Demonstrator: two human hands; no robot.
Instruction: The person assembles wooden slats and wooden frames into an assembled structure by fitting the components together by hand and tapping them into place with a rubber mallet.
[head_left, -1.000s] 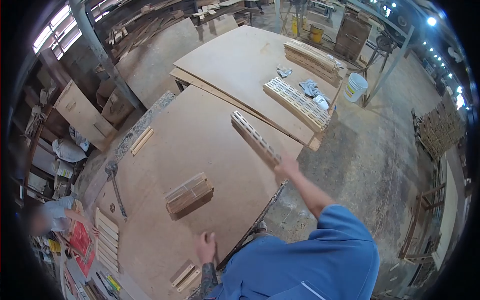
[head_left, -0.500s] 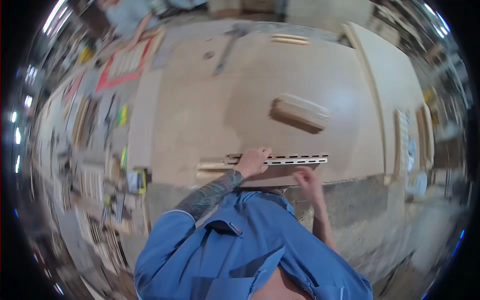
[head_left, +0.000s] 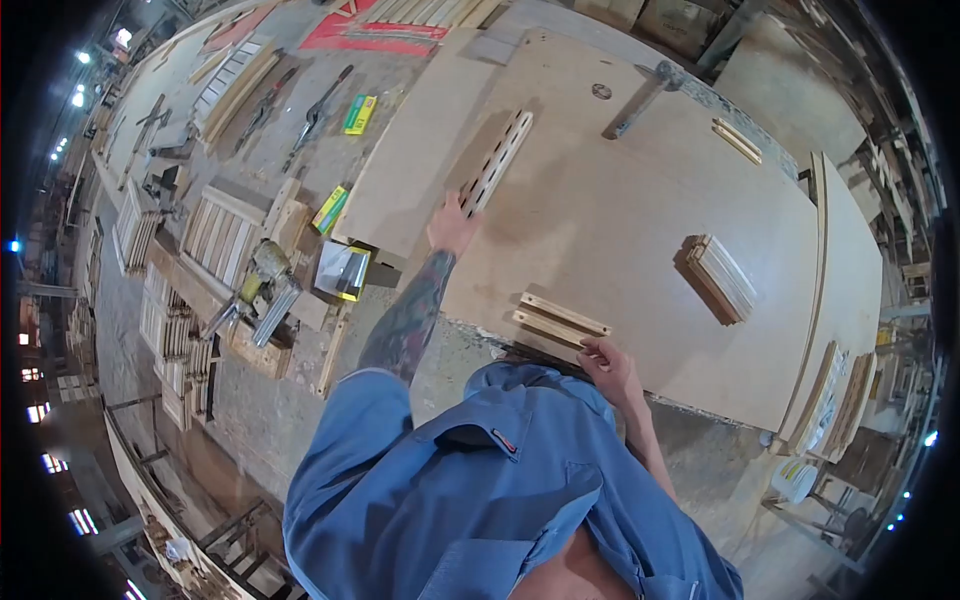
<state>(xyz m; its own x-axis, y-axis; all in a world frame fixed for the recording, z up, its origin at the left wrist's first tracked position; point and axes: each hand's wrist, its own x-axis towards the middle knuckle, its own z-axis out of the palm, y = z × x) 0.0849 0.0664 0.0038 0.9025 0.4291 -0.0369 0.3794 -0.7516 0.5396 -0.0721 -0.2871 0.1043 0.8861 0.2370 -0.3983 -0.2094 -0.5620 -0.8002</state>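
My left hand (head_left: 453, 222) is closed on the near end of a pair of slotted wooden strips (head_left: 497, 160), which lean toward the far left of the large wooden board (head_left: 600, 200). A row of dark slots runs along them. By the board's front edge lie two plain wooden strips (head_left: 565, 313), side by side. My right hand (head_left: 612, 372) has its fingers bent together at the right end of the nearer strip, and they appear to grip it.
A bundle of wooden slats (head_left: 720, 278) lies at right on the board. Farther back are a hammer (head_left: 645, 97) and short strips (head_left: 737, 140). To the left stand a nail gun (head_left: 268, 270), a yellow-green box (head_left: 360, 114) and an open box (head_left: 342, 270).
My left hand has carried the slotted strips from the front edge to the board's left side. My right hand has come to the plain strips. The view has turned.
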